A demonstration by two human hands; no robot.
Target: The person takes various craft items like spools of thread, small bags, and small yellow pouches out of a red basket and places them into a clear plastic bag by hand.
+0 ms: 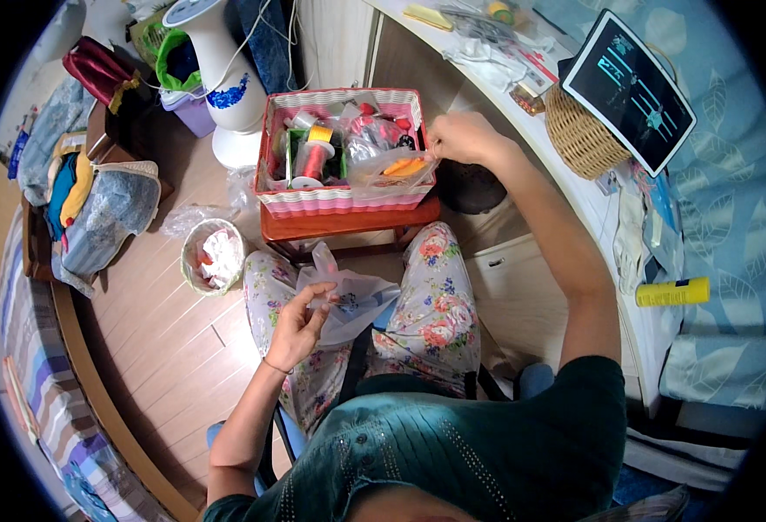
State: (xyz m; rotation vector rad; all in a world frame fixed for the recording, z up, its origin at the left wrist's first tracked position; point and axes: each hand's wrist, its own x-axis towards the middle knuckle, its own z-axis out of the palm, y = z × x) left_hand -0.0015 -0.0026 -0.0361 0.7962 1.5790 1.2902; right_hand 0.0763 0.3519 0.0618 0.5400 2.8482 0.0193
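Note:
My left hand (298, 324) is over my lap, its fingers closed on the edge of a translucent plastic bag (357, 306). Some small dark things show through that bag, too unclear to name. At the right rim of a pink and white woven basket (348, 202), my right hand (468, 137) pinches the corner of a clear plastic bag (374, 178) with orange pieces (405, 166) in it. Inside the basket lie a spool of red thread (313, 162), a yellow-topped spool (320, 134) and other bagged items, some of them red and pink.
The basket stands on a reddish wooden stool (348, 228) before my knees. Left of it are a small waste bin (193, 277) holding crumpled white paper and a tall white vase-shaped stand (226, 96). A white desk (565, 217) curves along the right, bearing a tablet (631, 91) and a wicker basket (574, 139).

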